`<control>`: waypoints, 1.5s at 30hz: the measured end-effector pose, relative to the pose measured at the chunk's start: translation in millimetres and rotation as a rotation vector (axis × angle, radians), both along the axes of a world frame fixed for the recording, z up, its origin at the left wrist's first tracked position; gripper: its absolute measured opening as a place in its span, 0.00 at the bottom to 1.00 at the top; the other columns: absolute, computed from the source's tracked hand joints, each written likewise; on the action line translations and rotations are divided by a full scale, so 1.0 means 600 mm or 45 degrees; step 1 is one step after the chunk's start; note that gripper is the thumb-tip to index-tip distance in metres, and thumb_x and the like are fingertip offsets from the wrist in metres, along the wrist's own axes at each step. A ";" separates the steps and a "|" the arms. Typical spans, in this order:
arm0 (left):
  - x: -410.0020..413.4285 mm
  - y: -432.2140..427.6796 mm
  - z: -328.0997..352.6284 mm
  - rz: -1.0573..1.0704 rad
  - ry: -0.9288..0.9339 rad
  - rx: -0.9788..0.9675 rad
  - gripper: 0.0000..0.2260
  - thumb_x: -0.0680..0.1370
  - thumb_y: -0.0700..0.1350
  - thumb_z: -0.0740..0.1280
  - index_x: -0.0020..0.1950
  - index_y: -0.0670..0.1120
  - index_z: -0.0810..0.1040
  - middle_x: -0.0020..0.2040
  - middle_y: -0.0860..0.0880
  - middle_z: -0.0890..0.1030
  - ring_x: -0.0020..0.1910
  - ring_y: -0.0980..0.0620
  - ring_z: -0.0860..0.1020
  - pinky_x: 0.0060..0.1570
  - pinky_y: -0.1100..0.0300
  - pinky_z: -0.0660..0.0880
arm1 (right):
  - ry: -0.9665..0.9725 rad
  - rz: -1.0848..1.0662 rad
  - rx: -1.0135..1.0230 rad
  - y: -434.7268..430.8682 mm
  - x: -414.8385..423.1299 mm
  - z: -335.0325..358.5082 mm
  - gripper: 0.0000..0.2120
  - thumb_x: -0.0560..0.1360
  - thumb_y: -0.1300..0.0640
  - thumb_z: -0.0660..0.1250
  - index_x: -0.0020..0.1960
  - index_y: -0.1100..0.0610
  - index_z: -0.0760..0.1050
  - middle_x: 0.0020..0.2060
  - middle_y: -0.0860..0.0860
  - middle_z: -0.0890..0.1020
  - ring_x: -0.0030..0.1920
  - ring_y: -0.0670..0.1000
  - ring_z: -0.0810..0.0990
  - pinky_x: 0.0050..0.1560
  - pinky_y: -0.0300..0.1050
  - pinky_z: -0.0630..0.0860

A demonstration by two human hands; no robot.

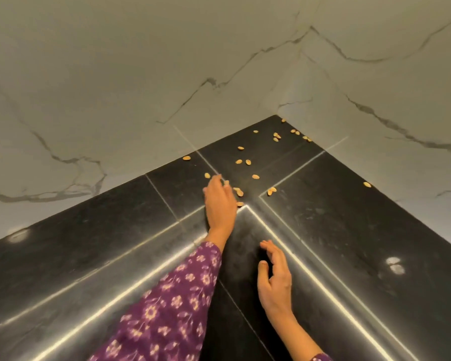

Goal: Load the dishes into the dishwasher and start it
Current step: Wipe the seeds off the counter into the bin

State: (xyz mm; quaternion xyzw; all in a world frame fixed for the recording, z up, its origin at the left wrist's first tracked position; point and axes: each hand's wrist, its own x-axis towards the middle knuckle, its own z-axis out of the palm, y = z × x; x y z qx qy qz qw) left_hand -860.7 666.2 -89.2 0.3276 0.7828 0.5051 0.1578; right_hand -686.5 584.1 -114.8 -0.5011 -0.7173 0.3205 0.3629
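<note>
left hand [220, 201] stretched out, fingers straight among seeds [255, 176] on counter [336, 217]; right hand [275, 277] nearer, fingers loosely spread

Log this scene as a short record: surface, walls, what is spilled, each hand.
surface: black counter, corner section with a shiny edge
walls: pale marble walls on both sides
spilled: small tan nuts, loose, scattered toward the back corner
left hand: fingers extended among the nuts, touching the counter
right hand: open, holding nothing, nearer the person
dishes: none in view
</note>
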 end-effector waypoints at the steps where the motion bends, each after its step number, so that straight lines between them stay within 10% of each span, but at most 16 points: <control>1: 0.010 -0.016 -0.008 0.092 0.075 -0.050 0.15 0.81 0.41 0.56 0.67 0.39 0.70 0.64 0.41 0.74 0.66 0.43 0.70 0.72 0.52 0.55 | 0.071 -0.034 -0.060 0.000 0.000 -0.001 0.21 0.75 0.72 0.60 0.63 0.55 0.73 0.62 0.47 0.76 0.66 0.44 0.72 0.68 0.41 0.67; 6: 0.048 -0.041 -0.041 0.152 0.339 -0.205 0.15 0.81 0.38 0.56 0.67 0.37 0.69 0.66 0.41 0.73 0.70 0.43 0.67 0.76 0.51 0.50 | 0.529 -0.319 -0.455 0.032 0.001 0.005 0.19 0.79 0.68 0.57 0.60 0.47 0.73 0.61 0.44 0.76 0.62 0.38 0.74 0.57 0.29 0.71; 17: 0.044 -0.010 -0.052 0.113 0.472 -0.439 0.21 0.82 0.46 0.53 0.74 0.41 0.63 0.74 0.45 0.66 0.76 0.48 0.58 0.76 0.52 0.49 | 0.044 0.006 -0.357 0.301 -0.119 0.031 0.22 0.81 0.64 0.51 0.74 0.63 0.57 0.75 0.57 0.57 0.76 0.54 0.53 0.75 0.50 0.52; 23: 0.044 -0.009 -0.049 0.094 0.494 -0.494 0.21 0.82 0.46 0.55 0.75 0.44 0.63 0.75 0.47 0.64 0.76 0.49 0.56 0.76 0.52 0.48 | 0.179 0.004 -0.354 0.384 -0.003 0.044 0.18 0.78 0.62 0.56 0.65 0.52 0.73 0.53 0.41 0.77 0.57 0.44 0.74 0.50 0.24 0.67; 29: 0.043 -0.007 -0.048 0.111 0.514 -0.556 0.21 0.81 0.46 0.56 0.75 0.44 0.63 0.75 0.47 0.64 0.76 0.49 0.57 0.75 0.51 0.48 | -0.101 -0.511 -0.106 0.507 0.169 0.037 0.17 0.79 0.64 0.53 0.67 0.64 0.69 0.64 0.59 0.73 0.65 0.57 0.70 0.67 0.50 0.66; 45: 0.043 0.000 -0.050 0.106 0.518 -0.598 0.22 0.82 0.47 0.56 0.76 0.45 0.62 0.75 0.48 0.63 0.76 0.51 0.57 0.75 0.52 0.49 | -0.289 -0.676 -0.051 0.598 0.186 0.024 0.15 0.76 0.68 0.55 0.61 0.65 0.73 0.59 0.63 0.74 0.62 0.61 0.70 0.64 0.52 0.67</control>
